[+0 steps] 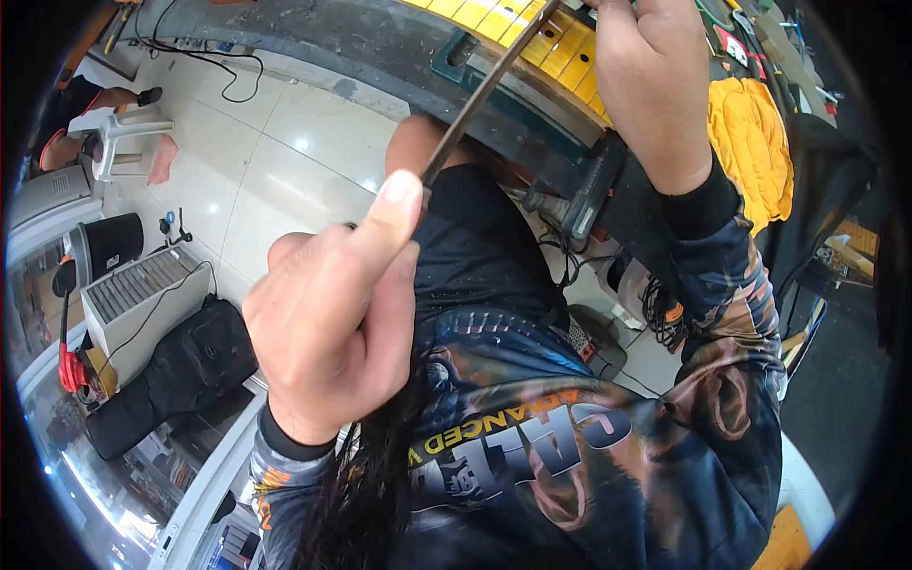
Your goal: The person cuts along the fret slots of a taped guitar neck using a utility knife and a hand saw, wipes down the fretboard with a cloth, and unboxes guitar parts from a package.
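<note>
My left hand (332,313) is closed in a pinch on the near end of a long, narrow, dark metal file (484,90), thumb on top. The file slants up and right across a guitar fretboard (570,62) covered in yellow masking tape, with frets and dark dots showing. My right hand (654,90) is over the right part of the fretboard, close to the file's far end. Its fingers curl inward and are partly cut off by the top edge of the frame, so their hold is hidden.
A clamp (594,195) sits at the front edge of the grey workbench (351,52). A yellow cloth (749,142) and several tools lie to the right. On the tiled floor are a white stool (133,142), a heater (147,294) and a black bag (176,370). Another person's leg (114,97) shows at far left.
</note>
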Action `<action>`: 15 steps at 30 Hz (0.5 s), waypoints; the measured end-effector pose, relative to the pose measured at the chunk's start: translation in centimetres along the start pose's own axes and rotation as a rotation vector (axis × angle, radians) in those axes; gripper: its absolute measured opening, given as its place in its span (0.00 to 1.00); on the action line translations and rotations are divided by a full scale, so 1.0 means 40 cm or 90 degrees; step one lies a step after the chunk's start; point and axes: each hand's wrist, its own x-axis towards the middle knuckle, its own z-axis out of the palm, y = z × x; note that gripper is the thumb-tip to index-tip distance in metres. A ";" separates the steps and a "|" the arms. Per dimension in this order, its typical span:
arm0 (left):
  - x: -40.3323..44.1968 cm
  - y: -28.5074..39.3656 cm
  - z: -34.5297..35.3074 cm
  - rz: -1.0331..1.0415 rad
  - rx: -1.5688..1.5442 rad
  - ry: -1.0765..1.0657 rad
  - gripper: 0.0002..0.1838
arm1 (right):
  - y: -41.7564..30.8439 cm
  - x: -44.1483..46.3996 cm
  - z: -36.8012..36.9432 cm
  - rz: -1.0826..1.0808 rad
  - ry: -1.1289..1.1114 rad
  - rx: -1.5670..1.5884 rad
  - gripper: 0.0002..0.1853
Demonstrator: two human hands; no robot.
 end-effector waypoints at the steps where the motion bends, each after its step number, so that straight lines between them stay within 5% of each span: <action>1: -0.008 -0.005 -0.004 0.001 0.003 -0.001 0.31 | 0.005 0.000 0.003 0.001 0.008 0.034 0.31; 5: -0.035 -0.033 -0.008 0.036 -0.080 0.052 0.31 | -0.025 0.003 0.012 -0.013 0.016 0.003 0.32; 7: -0.016 -0.043 0.001 0.064 -0.049 0.049 0.32 | -0.021 0.020 0.033 0.183 0.042 0.122 0.32; 10: 0.042 0.005 0.014 -0.004 -0.012 -0.009 0.27 | -0.016 -0.001 -0.006 -0.003 -0.012 0.030 0.33; 15: -0.050 -0.015 -0.042 0.033 0.006 0.006 0.30 | -0.054 0.009 0.026 0.111 0.052 0.069 0.38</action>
